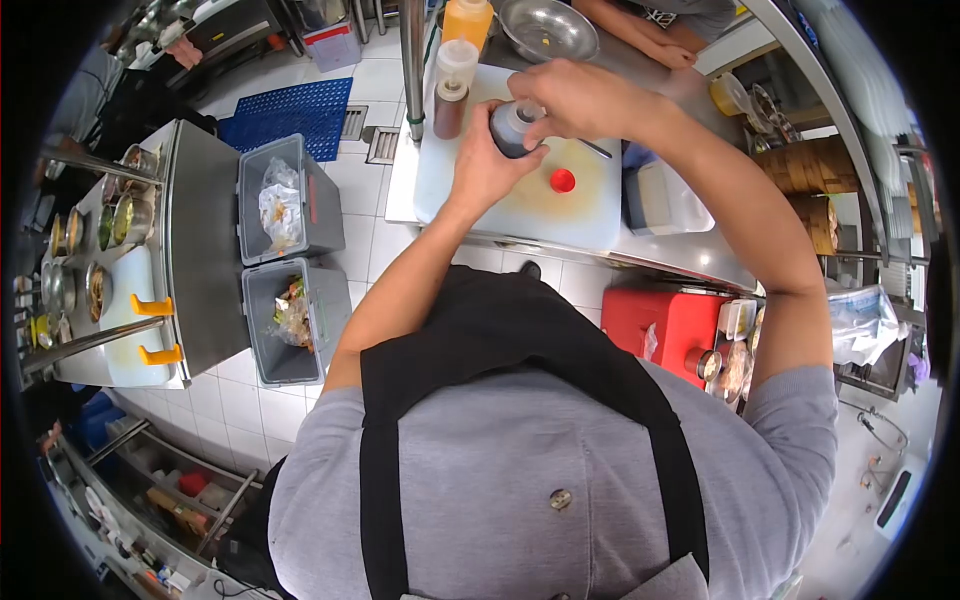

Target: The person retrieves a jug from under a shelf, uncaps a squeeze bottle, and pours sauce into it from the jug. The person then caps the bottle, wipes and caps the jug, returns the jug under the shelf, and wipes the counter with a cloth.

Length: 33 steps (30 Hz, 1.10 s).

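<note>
The likeliest trouble, as I judge it, is a spill: the dark-filled bottle [508,136] is held above the cutting board [590,218], tilted a little as far as the view from above shows, and a hard squeeze from below or a sideways push at its neck could send liquid over the fingers. Smooth plastic walls, if wet or greasy, might also let it turn or slip in the hand. A small red cap [563,181] lies loose on the board, near a thin dark utensil [595,148]; a brush from the right wrist could knock either away. The brown sauce bottle [450,108] and the pale-topped bottle [457,60] stand at the board's left side, close enough for a stray elbow or knuckle to tip. As for pose, the left arm reaches up and inward, nearly straight, and the left hand [482,160] wraps the bottle's body in a closed grip, thumb towards the board's middle. The right arm bends wide at the elbow, beyond the board's right edge, its forearm crossing in from that side; the right hand [565,95] curls over the bottle's top, fingers drawn in at the neck, though whether they pinch it firmly I cannot tell.
</note>
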{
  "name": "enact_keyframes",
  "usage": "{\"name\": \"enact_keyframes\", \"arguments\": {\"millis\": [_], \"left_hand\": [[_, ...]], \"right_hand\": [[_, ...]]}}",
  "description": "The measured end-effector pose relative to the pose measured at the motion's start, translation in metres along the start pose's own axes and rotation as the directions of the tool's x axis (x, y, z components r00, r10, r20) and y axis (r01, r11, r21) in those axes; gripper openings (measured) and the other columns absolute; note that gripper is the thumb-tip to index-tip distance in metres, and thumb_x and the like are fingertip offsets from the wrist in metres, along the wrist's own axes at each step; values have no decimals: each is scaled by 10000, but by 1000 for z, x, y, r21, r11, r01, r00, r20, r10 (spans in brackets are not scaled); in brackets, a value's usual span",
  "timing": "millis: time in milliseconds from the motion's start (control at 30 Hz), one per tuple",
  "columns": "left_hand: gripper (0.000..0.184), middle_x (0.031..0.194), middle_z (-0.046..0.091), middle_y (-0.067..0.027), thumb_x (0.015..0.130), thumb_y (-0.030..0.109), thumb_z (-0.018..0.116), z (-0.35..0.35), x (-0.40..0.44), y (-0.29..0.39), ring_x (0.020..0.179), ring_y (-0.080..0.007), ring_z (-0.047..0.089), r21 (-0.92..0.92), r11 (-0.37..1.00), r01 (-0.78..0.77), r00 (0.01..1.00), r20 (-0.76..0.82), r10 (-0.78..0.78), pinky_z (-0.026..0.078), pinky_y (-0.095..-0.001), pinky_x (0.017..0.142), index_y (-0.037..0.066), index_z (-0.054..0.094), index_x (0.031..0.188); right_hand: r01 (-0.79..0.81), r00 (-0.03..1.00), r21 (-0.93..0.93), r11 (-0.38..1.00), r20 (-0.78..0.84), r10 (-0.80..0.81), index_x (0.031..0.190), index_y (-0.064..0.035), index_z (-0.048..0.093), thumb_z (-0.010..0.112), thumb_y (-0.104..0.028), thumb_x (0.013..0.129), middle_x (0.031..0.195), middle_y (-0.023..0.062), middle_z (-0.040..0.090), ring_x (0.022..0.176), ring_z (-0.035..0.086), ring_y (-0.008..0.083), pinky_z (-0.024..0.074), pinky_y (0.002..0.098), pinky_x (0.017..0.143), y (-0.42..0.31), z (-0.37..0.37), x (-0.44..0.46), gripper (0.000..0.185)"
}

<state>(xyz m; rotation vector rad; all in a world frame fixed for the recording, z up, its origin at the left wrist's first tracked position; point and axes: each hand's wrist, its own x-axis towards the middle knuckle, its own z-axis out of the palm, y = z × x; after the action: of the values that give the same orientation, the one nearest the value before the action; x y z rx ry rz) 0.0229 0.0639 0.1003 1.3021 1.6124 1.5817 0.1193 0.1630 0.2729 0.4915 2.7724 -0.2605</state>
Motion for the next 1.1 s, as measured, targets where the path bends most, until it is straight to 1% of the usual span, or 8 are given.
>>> {"name": "enact_keyframes", "arguments": {"millis": [300, 400, 467, 600, 667, 800, 867, 1100], "left_hand": [[791, 1169, 632, -221, 700, 270, 914, 2, 0, -4, 1091, -368, 650, -6, 1000, -15, 1000, -13, 15, 525, -440, 920, 11, 459, 1293], [795, 1157, 635, -220, 696, 274, 916, 3, 1, -5, 1081, -372, 652, 1, 1000, -30, 999, -19, 30, 525, -443, 915, 8, 462, 1292], [797, 1146, 639, -220, 693, 277, 917, 2, 0, -1, 1069, -375, 653, 18, 1000, 12, 1000, -15, -12, 524, -446, 912, 7, 462, 1290], [799, 1146, 643, -222, 692, 275, 918, 3, 1, -3, 1083, -378, 653, 60, 996, -59, 997, -48, 62, 524, -445, 921, 6, 461, 1290], [797, 1170, 641, -220, 697, 259, 914, 2, 0, -2, 1119, -378, 648, 21, 999, -27, 999, -31, 28, 521, -443, 941, 4, 459, 1299], [790, 1197, 635, -218, 704, 242, 910, 1, 0, -2, 1151, -376, 640, -7, 1000, -13, 1000, -27, 13, 515, -439, 959, 3, 457, 1306], [858, 1267, 633, -208, 737, 279, 890, 0, 2, -3, 1175, -355, 646, -3, 998, -58, 998, 12, 58, 514, -431, 991, 45, 386, 1390], [852, 1256, 637, -216, 736, 290, 890, 1, 1, -3, 1151, -365, 654, 43, 998, -38, 999, 6, 38, 518, -430, 974, 42, 391, 1381]], "right_hand": [[134, 982, 26, 991, -137, -130, 1248, -78, 652, 807, -180, 809, 1034, 186, 716, 1003, 689, 377, 550, 484, 859, 8, 10, -4, 477], [13, 996, 35, 999, -94, -10, 1195, -47, 651, 818, -206, 806, 1032, 185, 713, 1003, 689, 375, 551, 485, 861, -3, 2, -4, 452], [-156, 986, -210, 965, 22, 164, 1175, -35, 662, 836, -228, 796, 989, 190, 716, 972, 694, 384, 553, 496, 860, -11, -5, -3, 459], [-220, 975, -204, 954, -15, 222, 1254, -43, 617, 836, -228, 778, 1113, 158, 693, 1037, 678, 369, 542, 488, 894, -7, -5, -11, 555], [256, 903, -193, 947, -302, -306, 1332, -79, 540, 808, -175, 781, 1280, 101, 618, 1134, 638, 351, 521, 465, 949, 8, 2, -14, 620], [318, 914, -217, 923, -189, -359, 1362, -142, 488, 770, -91, 767, 1374, 48, 539, 1197, 603, 320, 504, 446, 987, 6, 0, -15, 661], [212, 975, -114, 970, -44, -218, 1367, -197, 495, 735, -23, 752, 1323, 44, 575, 1160, 620, 316, 518, 461, 965, 2, -2, -12, 682], [212, 970, -92, 973, -98, -221, 1296, -181, 563, 701, -26, 767, 1248, 49, 615, 1102, 648, 327, 533, 475, 914, 6, 6, -9, 568]]}}
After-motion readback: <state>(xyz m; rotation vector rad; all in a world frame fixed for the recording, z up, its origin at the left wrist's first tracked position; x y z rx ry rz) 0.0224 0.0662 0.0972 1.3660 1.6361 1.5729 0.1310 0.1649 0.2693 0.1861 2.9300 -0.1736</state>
